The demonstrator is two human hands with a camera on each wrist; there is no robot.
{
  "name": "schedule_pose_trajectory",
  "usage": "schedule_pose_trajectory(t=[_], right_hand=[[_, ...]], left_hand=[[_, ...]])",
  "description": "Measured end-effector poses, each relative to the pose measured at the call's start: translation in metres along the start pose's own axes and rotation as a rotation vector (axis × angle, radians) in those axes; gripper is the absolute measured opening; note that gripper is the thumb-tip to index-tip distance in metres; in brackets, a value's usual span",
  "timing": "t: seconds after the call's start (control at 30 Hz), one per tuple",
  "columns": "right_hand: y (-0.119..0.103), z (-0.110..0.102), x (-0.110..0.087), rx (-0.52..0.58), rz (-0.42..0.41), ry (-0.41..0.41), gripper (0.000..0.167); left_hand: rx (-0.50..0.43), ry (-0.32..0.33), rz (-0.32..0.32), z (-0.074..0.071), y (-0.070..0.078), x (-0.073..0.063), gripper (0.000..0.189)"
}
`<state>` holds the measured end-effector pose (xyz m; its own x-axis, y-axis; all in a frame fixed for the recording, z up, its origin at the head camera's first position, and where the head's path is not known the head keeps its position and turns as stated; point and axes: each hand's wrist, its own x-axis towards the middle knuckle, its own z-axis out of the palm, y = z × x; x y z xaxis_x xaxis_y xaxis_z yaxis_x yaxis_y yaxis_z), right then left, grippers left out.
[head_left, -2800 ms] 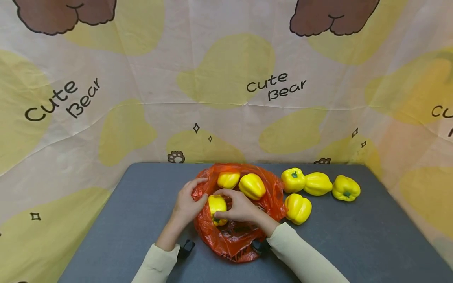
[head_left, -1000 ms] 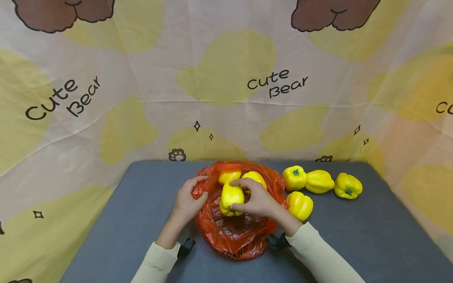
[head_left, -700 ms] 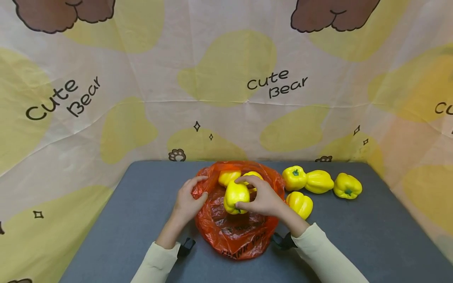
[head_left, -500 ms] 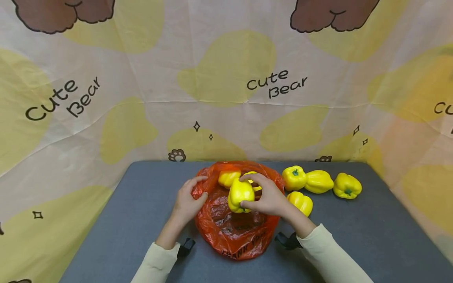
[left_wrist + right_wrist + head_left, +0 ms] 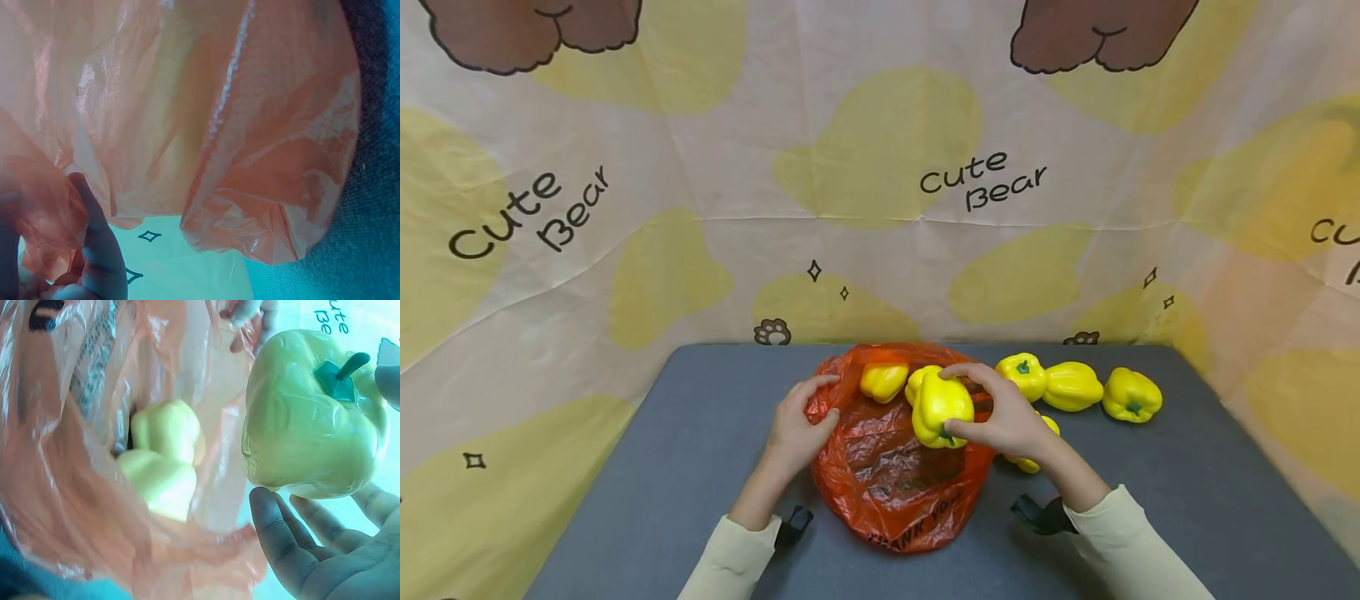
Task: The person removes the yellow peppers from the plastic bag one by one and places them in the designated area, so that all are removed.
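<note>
Behind everything you have the cloth [image 5: 865, 125], printed with yellow patches and "Cute Bear". Before it stands the grey table [image 5: 715, 433], and on that the red bag [image 5: 917, 533], mouth open, dark lettering on its near side. Your pale sleeves [image 5: 730, 557] come in from the near edge. Your left hand [image 5: 801, 425] grips the bag's left rim, film between thumb and fingers. Your right hand [image 5: 1006, 412] grasps a yellow pepper [image 5: 935, 408] between thumb and fingertips, over the right part of the bag's mouth. Two more peppers [image 5: 172, 431] lie together inside the bag; in the head view the held one partly covers one of them. On the table, right of the bag, you have three peppers [image 5: 1073, 386] lying close in a row, and a fourth nearer you, partly hidden by your right hand. Black straps [image 5: 1040, 514] show at your wrists. The held pepper's green stem [image 5: 340, 384] points toward your thumb
</note>
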<state>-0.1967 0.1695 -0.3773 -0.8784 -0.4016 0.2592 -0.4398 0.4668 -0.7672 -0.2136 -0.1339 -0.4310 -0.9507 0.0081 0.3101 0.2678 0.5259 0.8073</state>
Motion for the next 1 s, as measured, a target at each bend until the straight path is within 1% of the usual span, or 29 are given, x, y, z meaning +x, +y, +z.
schedule_pose_trajectory(t=[0.23,0.47,0.57,0.77,1.0], right_hand=[[0.002,-0.016,-0.007,0.004,0.022,0.013,0.059],[0.008,-0.033,-0.015,0.014,0.005,0.036,0.056],[0.010,-0.040,-0.020,-0.005,0.000,0.047,0.055],[0.012,-0.054,-0.029,-0.093,-0.008,0.089,0.057],[0.018,-0.068,-0.042,-0.142,0.021,0.135,0.057]], left_hand=[[0.004,-0.004,-0.003,0.000,0.000,0.000,0.042],[0.000,-0.007,-0.006,0.000,0.000,0.000,0.042],[0.001,-0.005,-0.006,0.000,-0.001,-0.001,0.043],[0.002,-0.006,-0.019,-0.001,0.001,-0.002,0.042],[0.003,-0.003,-0.021,-0.001,0.001,-0.002,0.042]])
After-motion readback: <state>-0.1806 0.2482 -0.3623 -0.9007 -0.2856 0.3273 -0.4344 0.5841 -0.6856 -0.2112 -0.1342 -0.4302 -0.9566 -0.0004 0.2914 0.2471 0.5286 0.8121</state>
